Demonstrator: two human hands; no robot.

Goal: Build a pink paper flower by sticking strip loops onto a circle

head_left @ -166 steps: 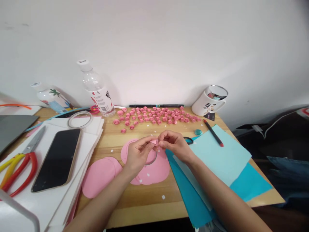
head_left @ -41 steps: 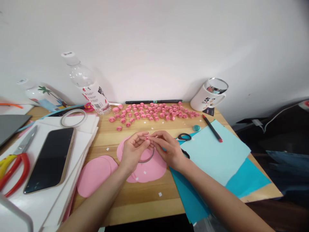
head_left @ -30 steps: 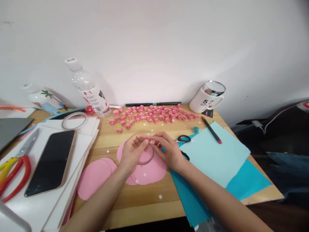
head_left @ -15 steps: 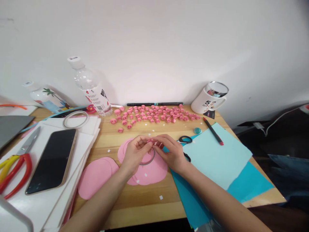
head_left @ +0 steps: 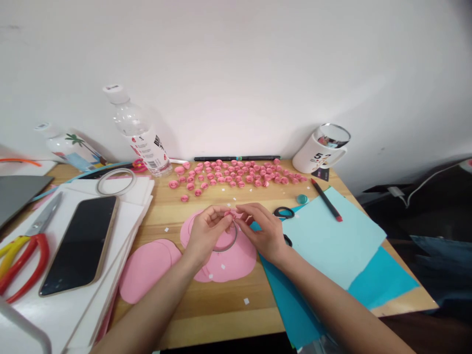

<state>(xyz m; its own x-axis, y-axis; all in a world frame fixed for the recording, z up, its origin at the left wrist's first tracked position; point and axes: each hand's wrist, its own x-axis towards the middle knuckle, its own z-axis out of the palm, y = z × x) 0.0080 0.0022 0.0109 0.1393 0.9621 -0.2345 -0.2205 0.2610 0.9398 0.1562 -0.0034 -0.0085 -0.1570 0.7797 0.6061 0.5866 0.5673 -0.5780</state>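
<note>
My left hand (head_left: 208, 231) is closed, its thumb and fingers pinching a small pink rolled-paper coil (head_left: 228, 215). My right hand (head_left: 263, 230) meets the coil from the other side, thumb and fingertips at its edge; the exact contact is partly hidden. Beneath both hands lie overlapping pink paper circles (head_left: 236, 263), with a thin ring (head_left: 230, 246) on top, partly covered by my left hand. Several similar pink paper coils (head_left: 239, 174) are spread in a wide cluster behind. Black-handled scissors (head_left: 283, 212) lie beside my right hand, mostly hidden.
Blue paper sheets (head_left: 328, 236) with a red-tipped black pen (head_left: 326, 200) lie right. A mug (head_left: 319, 150) stands behind, near a teal coil (head_left: 302, 199). Left are a phone (head_left: 79, 246), red-yellow scissors (head_left: 29, 255), a tape roll (head_left: 116, 182) and a bottle (head_left: 142, 132).
The fingers of my right hand have drawn slightly right and spread a little from the coil. My left hand keeps its pinch in nearly the same place.
</note>
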